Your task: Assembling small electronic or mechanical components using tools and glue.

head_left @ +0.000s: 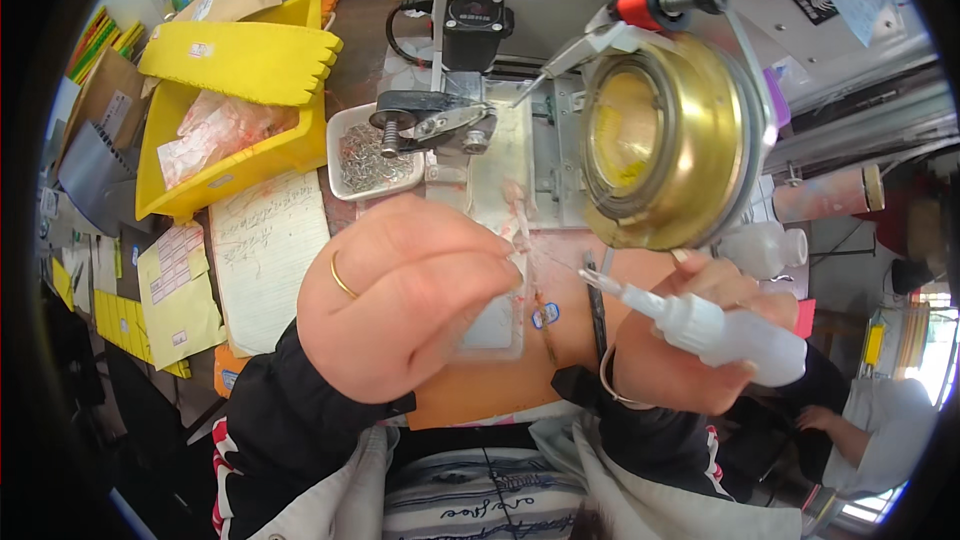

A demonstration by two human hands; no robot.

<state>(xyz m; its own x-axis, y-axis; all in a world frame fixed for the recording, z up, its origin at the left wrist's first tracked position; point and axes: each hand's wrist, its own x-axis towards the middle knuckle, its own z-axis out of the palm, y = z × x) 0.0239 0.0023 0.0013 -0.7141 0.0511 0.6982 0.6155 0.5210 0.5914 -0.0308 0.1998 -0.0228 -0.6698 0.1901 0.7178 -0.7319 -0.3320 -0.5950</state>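
Observation:
My left hand [390, 290], with a ring on one finger, is closed in a pinch in front of the machine. Whatever its fingertips hold is too small to make out. In my right hand [655, 370] is a white squeeze bottle [710, 335], its thin nozzle tilted up and left towards the left fingertips but apart from them. Behind the hands sit a metal clamp [440, 126] and a large brass-coloured wheel [690, 140]. Beneath the fingertips lies a pale strip with reddish stains [513, 205].
Left of the clamp is a white dish [334, 130] of small metal pieces. A yellow bin [235, 180] and a handwritten sheet [268, 240] lie farther left. Another white bottle [755, 248] stands beyond my right hand. A dark pen-like rod [598, 320] lies between my hands. Another person [890, 420] is at right.

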